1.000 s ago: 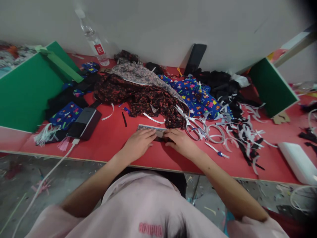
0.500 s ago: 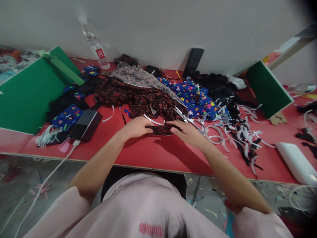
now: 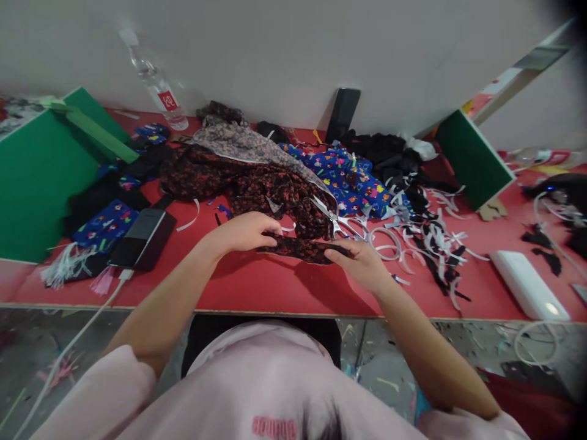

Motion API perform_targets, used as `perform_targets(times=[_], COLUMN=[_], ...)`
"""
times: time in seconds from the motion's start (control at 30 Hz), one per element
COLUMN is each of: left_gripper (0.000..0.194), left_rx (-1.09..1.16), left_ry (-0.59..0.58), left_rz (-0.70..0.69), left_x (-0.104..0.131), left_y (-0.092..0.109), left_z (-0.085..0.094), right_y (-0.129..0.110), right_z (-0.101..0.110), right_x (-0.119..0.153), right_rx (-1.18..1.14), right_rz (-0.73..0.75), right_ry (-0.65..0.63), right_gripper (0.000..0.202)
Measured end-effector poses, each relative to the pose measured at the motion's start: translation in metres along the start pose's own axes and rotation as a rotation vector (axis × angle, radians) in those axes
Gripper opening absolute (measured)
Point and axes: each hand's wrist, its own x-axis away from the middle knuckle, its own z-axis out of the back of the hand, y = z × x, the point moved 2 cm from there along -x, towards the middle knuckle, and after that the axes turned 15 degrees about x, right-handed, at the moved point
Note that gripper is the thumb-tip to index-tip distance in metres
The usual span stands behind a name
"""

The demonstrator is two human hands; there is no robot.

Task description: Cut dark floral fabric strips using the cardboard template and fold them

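A narrow dark floral strip [image 3: 300,249] stretches between my two hands, above the red table [image 3: 279,290] near its front edge. My left hand [image 3: 250,233] pinches its left end between thumb and fingers. The right end is pinched by my right hand [image 3: 358,260]. Just beyond the hands lies a heap of dark red floral fabric [image 3: 206,174], with a grey floral part [image 3: 243,140] across it. Scissors [image 3: 334,219] rest partly on this fabric, blades toward the upper left, their handles beyond my right hand.
Blue patterned fabric [image 3: 353,177] and white scraps [image 3: 435,238] lie to the right, near a white box-shaped device [image 3: 527,284]. A cabled power bank [image 3: 137,238] is at left. A bottle [image 3: 158,88] and a phone [image 3: 343,115] stand at the wall. Green panels [image 3: 477,159] flank the area.
My hands have moved apart and the floral strip now shows longer between them. The white strip by my left hand is now mostly hidden. The whole view has shifted slightly.
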Motion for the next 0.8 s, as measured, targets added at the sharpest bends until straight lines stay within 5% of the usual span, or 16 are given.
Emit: perform_targets(times=[0.1, 0.2, 0.47, 0.7, 0.8], left_gripper=[0.023, 0.028, 0.029, 0.041, 0.04], left_rx=[-0.157, -0.314, -0.447, -0.479, -0.428], left_ry=[0.182, 0.313, 0.301, 0.348, 0.274], left_rz=[-0.159, -0.265, -0.266, -0.152, -0.129], left_x=[-0.009, -0.016, -0.009, 0.022, 0.035], left_y=[0.006, 0.009, -0.018, -0.019, -0.01], left_z=[-0.004, -0.013, -0.041, -0.037, -0.042], right_y=[-0.019, -0.035, -0.05, -0.059, -0.061], right_z=[0.009, -0.003, -0.072, -0.086, -0.083], right_x=[0.022, 0.043, 0.045, 0.036, 0.04], right_rx=[0.348, 0.699, 0.891, 0.847, 0.778], right_rz=[0.178, 0.385, 0.545, 0.524, 0.45], right_ry=[0.301, 0.458, 0.332, 0.239, 0.154], right_gripper=[0.02, 0.02, 0.025, 0.021, 0.031])
